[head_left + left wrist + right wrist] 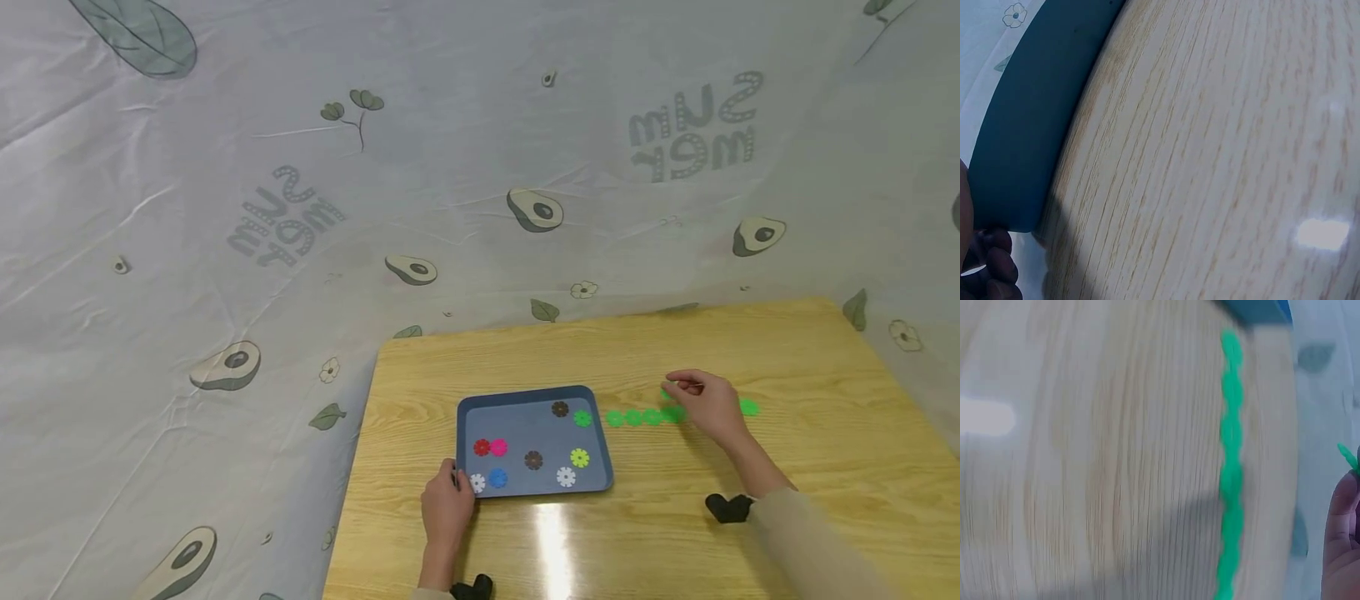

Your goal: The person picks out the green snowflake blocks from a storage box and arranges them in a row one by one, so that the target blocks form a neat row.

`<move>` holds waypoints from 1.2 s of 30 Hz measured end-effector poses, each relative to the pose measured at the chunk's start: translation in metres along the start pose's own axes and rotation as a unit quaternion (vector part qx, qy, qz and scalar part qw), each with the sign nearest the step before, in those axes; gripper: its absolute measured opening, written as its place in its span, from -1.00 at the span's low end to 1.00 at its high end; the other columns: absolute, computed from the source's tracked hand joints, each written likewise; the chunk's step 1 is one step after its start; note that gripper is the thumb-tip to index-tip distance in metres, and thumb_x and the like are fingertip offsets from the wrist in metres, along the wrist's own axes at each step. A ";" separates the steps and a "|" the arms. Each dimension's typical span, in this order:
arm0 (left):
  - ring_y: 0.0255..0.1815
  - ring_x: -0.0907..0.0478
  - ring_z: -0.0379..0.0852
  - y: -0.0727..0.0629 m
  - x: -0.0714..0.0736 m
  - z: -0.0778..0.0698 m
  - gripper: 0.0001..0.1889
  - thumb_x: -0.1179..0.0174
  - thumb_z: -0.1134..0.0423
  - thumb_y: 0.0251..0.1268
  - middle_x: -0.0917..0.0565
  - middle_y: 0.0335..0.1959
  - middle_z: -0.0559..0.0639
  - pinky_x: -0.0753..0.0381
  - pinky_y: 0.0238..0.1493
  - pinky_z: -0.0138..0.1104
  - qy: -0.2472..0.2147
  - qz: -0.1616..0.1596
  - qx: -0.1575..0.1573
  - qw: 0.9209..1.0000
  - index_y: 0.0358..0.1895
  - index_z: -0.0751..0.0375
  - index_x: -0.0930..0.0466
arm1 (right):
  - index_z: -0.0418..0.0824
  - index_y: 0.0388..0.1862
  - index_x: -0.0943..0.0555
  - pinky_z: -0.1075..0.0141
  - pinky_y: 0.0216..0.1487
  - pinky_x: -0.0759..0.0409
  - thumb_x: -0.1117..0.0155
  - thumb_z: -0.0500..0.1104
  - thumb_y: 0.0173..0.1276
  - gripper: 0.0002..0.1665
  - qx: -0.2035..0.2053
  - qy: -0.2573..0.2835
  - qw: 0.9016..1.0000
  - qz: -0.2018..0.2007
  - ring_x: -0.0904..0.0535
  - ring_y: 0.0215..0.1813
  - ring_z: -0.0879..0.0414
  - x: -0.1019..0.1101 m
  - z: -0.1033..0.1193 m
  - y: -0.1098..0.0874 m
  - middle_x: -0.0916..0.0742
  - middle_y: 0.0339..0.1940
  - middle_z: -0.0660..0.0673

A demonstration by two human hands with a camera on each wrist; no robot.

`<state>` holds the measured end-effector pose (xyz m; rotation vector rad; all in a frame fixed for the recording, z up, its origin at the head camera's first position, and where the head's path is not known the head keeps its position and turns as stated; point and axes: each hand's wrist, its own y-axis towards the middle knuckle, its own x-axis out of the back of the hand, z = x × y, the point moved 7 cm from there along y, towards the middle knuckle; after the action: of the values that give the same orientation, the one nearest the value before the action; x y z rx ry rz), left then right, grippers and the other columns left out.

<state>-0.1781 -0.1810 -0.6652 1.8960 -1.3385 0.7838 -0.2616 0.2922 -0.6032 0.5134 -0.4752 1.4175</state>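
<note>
A shallow blue-grey tray [525,397] lies on the wooden table. My left hand [447,507] grips its near left corner, thumb at the rim; in the left wrist view curled fingers [1001,265] show under the tray's wall [1029,119]. Notched, flower-shaped plastic discs are scattered inside, among them a red disc [482,447], a blue disc [498,477] and a green disc [582,418]. To the tray's right runs a row of green discs [633,417]. Over this row my right hand [711,410] pinches another green disc [1348,456] between thumb and fingers, partly hidden by them.
The wooden table [825,467] reaches back to a hanging cloth [450,167] printed with avocados and leaves. A green disc [749,407] shows just right of my right hand. Black wrist mounts [727,508] sit on both forearms. Light glares off the table's front.
</note>
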 end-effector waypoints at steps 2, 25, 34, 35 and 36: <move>-0.75 -0.36 -0.18 0.000 0.000 0.002 -0.90 -0.26 0.33 0.37 -0.57 -0.66 -0.05 -0.35 -0.70 -0.22 -0.003 0.004 0.004 1.000 -0.14 0.26 -0.69 | -0.31 0.16 -0.69 0.41 -0.28 -0.51 -0.27 0.07 0.56 -0.50 -0.016 -0.005 1.000 -0.012 -0.53 -0.19 0.22 0.017 -0.015 0.000 -0.68 -0.07 -0.22; -0.78 -0.28 -0.22 0.001 0.002 0.000 -0.90 -0.26 0.34 0.39 -0.47 -0.73 -0.14 -0.27 -0.74 -0.27 -0.002 0.008 -0.002 1.000 -0.14 0.27 -0.69 | -0.46 0.14 -0.64 0.37 -0.28 -0.40 -0.21 0.09 0.56 -0.40 -0.159 -0.046 0.983 -0.081 -0.39 -0.40 0.50 0.092 -0.137 -0.021 -0.66 -0.39 0.20; -0.77 -0.30 -0.24 0.001 0.001 -0.001 -0.91 -0.26 0.32 0.39 -0.51 -0.69 -0.13 -0.29 -0.72 -0.27 0.002 0.008 -0.003 1.000 -0.14 0.24 -0.69 | -0.48 0.10 -0.63 0.15 -0.16 -0.34 -0.20 0.02 0.57 -0.47 -0.167 -0.084 0.978 -0.089 -0.45 -0.37 0.31 0.091 -0.141 -0.020 -0.74 -0.30 -0.20; -0.77 -0.29 -0.23 0.001 0.001 -0.001 -0.91 -0.26 0.32 0.39 -0.51 -0.69 -0.13 -0.29 -0.73 -0.28 0.001 0.008 -0.004 1.000 -0.14 0.25 -0.69 | -0.48 0.08 -0.63 0.14 -0.15 -0.34 -0.20 0.01 0.57 -0.48 -0.166 -0.088 0.978 -0.091 -0.48 -0.36 0.24 0.091 -0.140 -0.020 -0.74 -0.30 -0.22; -0.77 -0.29 -0.23 0.001 0.002 -0.001 -0.90 -0.26 0.32 0.39 -0.51 -0.69 -0.13 -0.28 -0.73 -0.28 0.001 0.007 -0.004 1.000 -0.14 0.25 -0.69 | -0.48 0.07 -0.63 0.12 -0.15 -0.34 -0.20 0.00 0.57 -0.49 -0.164 -0.092 0.978 -0.091 -0.51 -0.34 0.17 0.091 -0.140 -0.019 -0.74 -0.29 -0.25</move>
<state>-0.1787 -0.1812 -0.6630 1.8801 -1.3539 0.7854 -0.2329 0.4470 -0.6627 0.4101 -0.7757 1.0924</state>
